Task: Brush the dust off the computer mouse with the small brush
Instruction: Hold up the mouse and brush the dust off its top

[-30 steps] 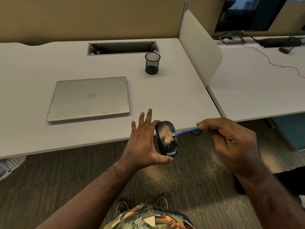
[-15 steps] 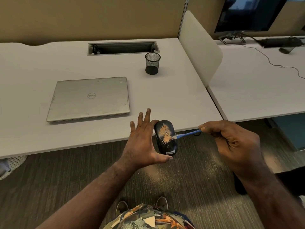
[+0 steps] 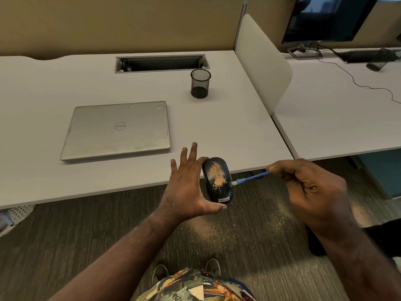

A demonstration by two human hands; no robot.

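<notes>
A black computer mouse [image 3: 218, 181] with a patch of orange-brown dust on its top is held in the air just off the desk's front edge. My left hand [image 3: 186, 187] grips it between thumb and index finger, the other fingers spread. My right hand [image 3: 312, 190] is closed around the blue handle of a small brush [image 3: 251, 177]. The brush's pale tip touches the mouse's right side, beside the dust patch.
A closed silver laptop [image 3: 117, 129] lies on the white desk [image 3: 217, 127], with a black mesh pen cup [image 3: 200, 83] behind it. A white divider [image 3: 260, 61] separates a second desk with a monitor [image 3: 325, 18] and cables. Fallen dust speckles the carpet [image 3: 217, 231] below.
The brush tip has swept from the middle of the dust patch rightward to the mouse's right side. The dust patch looks smaller and my right hand has drawn back a little.
</notes>
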